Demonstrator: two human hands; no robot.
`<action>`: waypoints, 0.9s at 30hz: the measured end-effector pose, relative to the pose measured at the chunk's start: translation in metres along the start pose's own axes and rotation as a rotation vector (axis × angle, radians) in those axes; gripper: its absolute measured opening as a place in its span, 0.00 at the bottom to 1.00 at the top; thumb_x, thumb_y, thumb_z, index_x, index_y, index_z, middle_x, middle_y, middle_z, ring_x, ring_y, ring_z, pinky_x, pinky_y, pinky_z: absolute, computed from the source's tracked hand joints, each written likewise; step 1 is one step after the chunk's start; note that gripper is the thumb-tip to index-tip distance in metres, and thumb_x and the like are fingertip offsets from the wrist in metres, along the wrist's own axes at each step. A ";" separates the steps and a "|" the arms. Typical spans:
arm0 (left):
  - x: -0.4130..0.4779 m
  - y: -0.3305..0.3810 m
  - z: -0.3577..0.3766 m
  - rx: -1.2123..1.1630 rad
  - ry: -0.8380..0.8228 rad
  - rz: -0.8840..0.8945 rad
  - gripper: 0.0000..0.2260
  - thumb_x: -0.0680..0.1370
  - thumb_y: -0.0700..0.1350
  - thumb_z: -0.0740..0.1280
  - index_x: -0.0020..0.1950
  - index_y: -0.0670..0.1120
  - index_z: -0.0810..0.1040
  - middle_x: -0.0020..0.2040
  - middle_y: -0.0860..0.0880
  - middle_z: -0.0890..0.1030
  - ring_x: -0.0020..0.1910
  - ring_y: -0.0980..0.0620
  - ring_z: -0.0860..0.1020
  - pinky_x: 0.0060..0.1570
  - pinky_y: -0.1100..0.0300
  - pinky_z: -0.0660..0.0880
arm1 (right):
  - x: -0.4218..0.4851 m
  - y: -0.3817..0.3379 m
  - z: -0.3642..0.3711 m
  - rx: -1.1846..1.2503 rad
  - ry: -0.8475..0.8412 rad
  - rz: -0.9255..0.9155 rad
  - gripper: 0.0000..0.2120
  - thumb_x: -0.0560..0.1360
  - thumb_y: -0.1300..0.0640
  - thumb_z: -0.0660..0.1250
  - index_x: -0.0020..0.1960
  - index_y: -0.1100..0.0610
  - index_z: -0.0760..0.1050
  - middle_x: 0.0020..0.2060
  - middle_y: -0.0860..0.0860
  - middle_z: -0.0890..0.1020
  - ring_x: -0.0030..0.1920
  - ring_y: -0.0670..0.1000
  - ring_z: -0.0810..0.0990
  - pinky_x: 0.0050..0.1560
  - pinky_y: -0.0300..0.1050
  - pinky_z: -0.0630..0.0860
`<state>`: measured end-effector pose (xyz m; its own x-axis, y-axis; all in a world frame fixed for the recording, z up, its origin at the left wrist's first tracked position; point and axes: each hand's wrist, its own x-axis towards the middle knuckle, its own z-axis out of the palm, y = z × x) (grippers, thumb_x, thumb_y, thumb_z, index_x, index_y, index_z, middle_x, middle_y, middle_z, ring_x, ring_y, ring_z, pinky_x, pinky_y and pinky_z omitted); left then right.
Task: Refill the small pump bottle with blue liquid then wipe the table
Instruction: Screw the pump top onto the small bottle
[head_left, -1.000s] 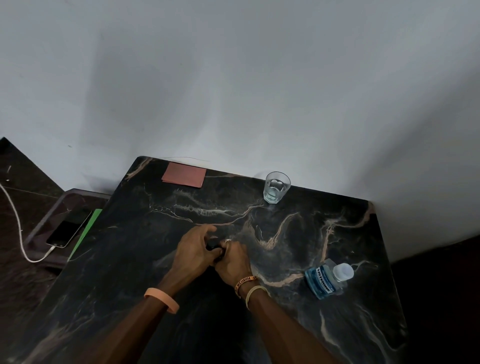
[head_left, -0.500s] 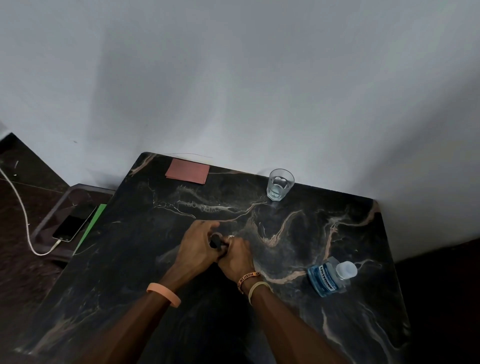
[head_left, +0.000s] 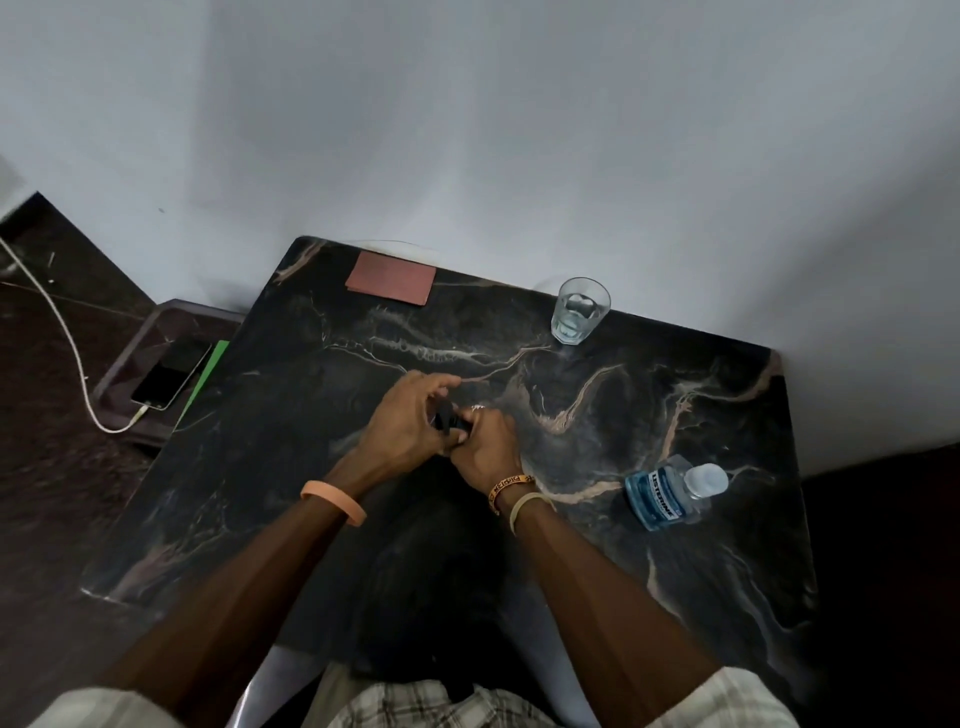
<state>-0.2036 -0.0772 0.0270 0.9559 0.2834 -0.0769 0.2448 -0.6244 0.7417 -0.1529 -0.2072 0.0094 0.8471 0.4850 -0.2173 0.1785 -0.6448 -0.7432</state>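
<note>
A phone (head_left: 171, 382) charges on the low stand left of the tabletop (head_left: 291, 467); a reddish cloth (head_left: 390, 278) lies at the far edge; mid-table, the left hand (head_left: 402, 428) now grips the dark pump top, index finger lifted since a second ago, while the right hand (head_left: 485, 447) holds the small pump bottle (head_left: 448, 421), so unscrewing seems underway; the glass (head_left: 579, 312) and blue liquid bottle (head_left: 662, 493) wait, untouched, rightward.
</note>
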 end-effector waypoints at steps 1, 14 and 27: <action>0.000 -0.001 0.000 0.010 0.017 0.013 0.29 0.65 0.47 0.81 0.64 0.50 0.78 0.54 0.51 0.78 0.54 0.54 0.78 0.56 0.55 0.77 | 0.000 0.000 0.000 -0.005 -0.004 0.001 0.10 0.67 0.61 0.74 0.48 0.53 0.83 0.40 0.52 0.86 0.42 0.52 0.83 0.42 0.47 0.81; -0.004 -0.004 -0.003 0.027 -0.040 0.107 0.27 0.69 0.47 0.78 0.66 0.48 0.77 0.58 0.51 0.78 0.57 0.55 0.76 0.60 0.57 0.74 | 0.001 0.004 0.002 -0.022 0.006 -0.002 0.12 0.68 0.63 0.73 0.51 0.54 0.83 0.40 0.51 0.86 0.41 0.49 0.83 0.39 0.41 0.77; 0.000 -0.010 -0.001 0.095 -0.045 0.095 0.24 0.71 0.48 0.77 0.66 0.49 0.77 0.57 0.51 0.77 0.52 0.58 0.74 0.57 0.58 0.75 | -0.001 0.003 0.000 -0.024 -0.004 -0.019 0.09 0.69 0.60 0.74 0.49 0.55 0.83 0.40 0.51 0.85 0.38 0.46 0.80 0.32 0.27 0.65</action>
<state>-0.2066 -0.0705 0.0202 0.9813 0.1883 -0.0406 0.1651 -0.7134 0.6811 -0.1531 -0.2090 0.0072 0.8415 0.4996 -0.2057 0.2067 -0.6494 -0.7318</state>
